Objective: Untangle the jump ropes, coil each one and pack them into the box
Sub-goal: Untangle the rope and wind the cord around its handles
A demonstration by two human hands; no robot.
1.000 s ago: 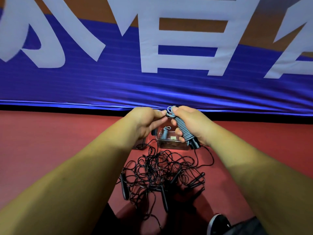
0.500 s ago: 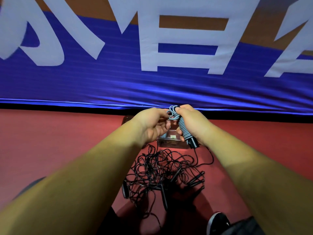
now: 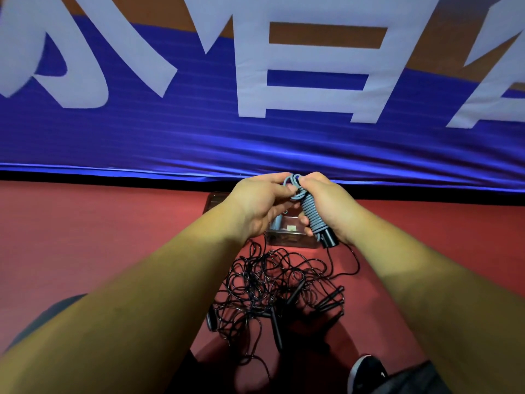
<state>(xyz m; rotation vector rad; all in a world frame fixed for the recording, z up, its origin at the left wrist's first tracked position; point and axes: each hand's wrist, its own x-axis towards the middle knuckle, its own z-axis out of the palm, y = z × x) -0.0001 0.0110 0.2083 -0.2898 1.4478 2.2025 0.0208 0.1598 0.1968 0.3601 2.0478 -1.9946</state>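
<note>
Now the grey rope [image 3: 312,216] sits wound tight round its handle, clamped in my right hand [image 3: 332,209] over the box [image 3: 287,242] by the floor's [image 3: 85,237] far edge; my left hand [image 3: 258,206] pinches its end loop [image 3: 292,184]. Tucking that under a turn should stop it springing loose.

Red floor [image 3: 85,237] bears tangled black ropes [image 3: 272,291] and a clear box [image 3: 287,240].

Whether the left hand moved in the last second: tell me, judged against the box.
Yes. Against the box, the left hand has shifted right and now overlaps the box's left part.
</note>
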